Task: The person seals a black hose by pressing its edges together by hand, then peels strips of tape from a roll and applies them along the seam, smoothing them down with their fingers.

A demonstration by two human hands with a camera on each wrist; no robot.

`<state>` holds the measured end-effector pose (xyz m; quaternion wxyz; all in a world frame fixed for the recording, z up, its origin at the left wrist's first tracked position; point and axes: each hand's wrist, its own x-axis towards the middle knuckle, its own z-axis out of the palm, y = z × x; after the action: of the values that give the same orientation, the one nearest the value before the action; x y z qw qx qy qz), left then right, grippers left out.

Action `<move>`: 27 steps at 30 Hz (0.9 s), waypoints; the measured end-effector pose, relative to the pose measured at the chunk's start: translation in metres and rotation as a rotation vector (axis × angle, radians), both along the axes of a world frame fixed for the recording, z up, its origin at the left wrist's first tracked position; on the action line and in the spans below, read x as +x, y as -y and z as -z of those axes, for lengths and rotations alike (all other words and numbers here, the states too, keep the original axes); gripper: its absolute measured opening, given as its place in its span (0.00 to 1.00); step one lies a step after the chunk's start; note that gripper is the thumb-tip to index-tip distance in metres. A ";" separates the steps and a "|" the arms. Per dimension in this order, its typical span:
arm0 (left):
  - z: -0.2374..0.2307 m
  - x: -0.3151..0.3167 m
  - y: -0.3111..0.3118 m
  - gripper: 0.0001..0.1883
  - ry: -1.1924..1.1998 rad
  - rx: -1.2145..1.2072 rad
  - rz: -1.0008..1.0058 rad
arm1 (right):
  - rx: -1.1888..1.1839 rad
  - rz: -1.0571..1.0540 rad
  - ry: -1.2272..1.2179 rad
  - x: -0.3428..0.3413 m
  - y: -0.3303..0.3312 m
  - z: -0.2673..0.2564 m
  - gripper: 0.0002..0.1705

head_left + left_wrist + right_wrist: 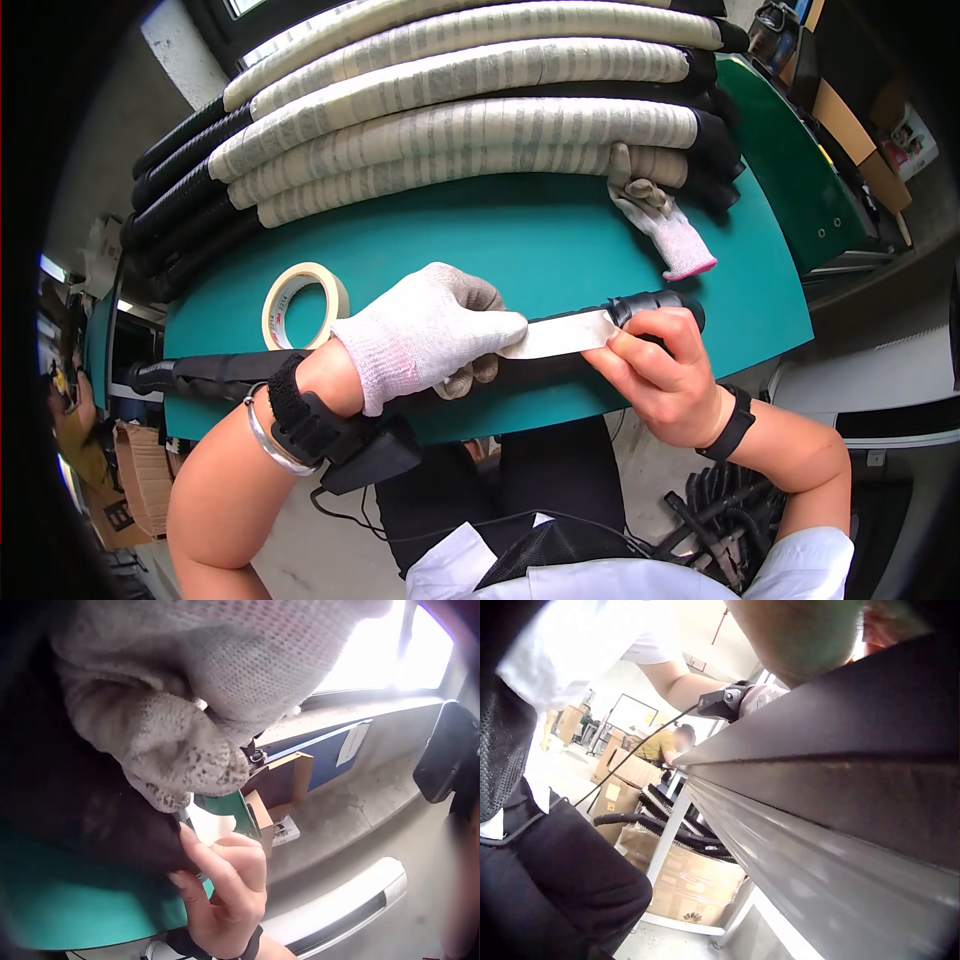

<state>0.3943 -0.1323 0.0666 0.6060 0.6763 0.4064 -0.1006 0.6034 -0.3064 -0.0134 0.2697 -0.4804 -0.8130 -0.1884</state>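
A cream strip of masking tape (555, 337) stretches between the two hands, along the front of a black hose (230, 375). My left hand (425, 330), in a pale knit glove, holds the strip's left end under its thumb, its other fingers curled down by the hose. Bare thumb and fingertips of my right hand (660, 375) pinch the right end, just below the hose's ribbed black end (655, 302). In the left wrist view the bare hand (225, 892) sits beyond the glove, the pale strip (211, 823) showing between them.
On the green table (450, 225), a masking tape roll (342, 300) lies left of the glove. Several hoses wrapped in cream tape (480, 125) are stacked at the back. A loose glove (665, 230) lies at right. Cardboard boxes (697, 885) stand below; another person (660, 746) sits farther off.
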 end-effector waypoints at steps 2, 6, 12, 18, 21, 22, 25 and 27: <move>-0.002 0.002 0.002 0.18 -0.033 0.036 0.008 | 0.009 -0.004 -0.007 0.000 -0.001 0.001 0.24; -0.004 0.004 0.003 0.17 -0.069 0.068 0.005 | 0.027 -0.001 -0.001 -0.001 -0.002 0.001 0.23; -0.009 0.010 0.007 0.17 -0.138 0.163 0.063 | 0.032 -0.001 0.008 0.000 -0.002 0.002 0.23; -0.016 0.018 0.008 0.18 -0.207 0.346 0.220 | 0.029 -0.003 0.020 0.001 -0.002 0.000 0.28; -0.007 0.014 0.007 0.19 -0.169 0.575 0.331 | 0.049 -0.009 0.014 0.000 -0.003 0.004 0.29; -0.004 0.013 0.008 0.18 -0.144 0.669 0.373 | 0.055 -0.011 0.009 0.000 -0.003 0.005 0.29; -0.007 0.013 0.023 0.17 -0.191 0.846 0.386 | 0.054 -0.011 -0.001 0.002 -0.002 0.006 0.27; 0.000 0.008 0.027 0.16 -0.150 0.973 0.393 | 0.043 -0.007 -0.004 0.002 0.000 0.006 0.26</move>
<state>0.4020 -0.1590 0.0665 0.1613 0.9338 0.3138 -0.0602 0.6051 -0.3061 -0.0190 0.2823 -0.4719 -0.8099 -0.2041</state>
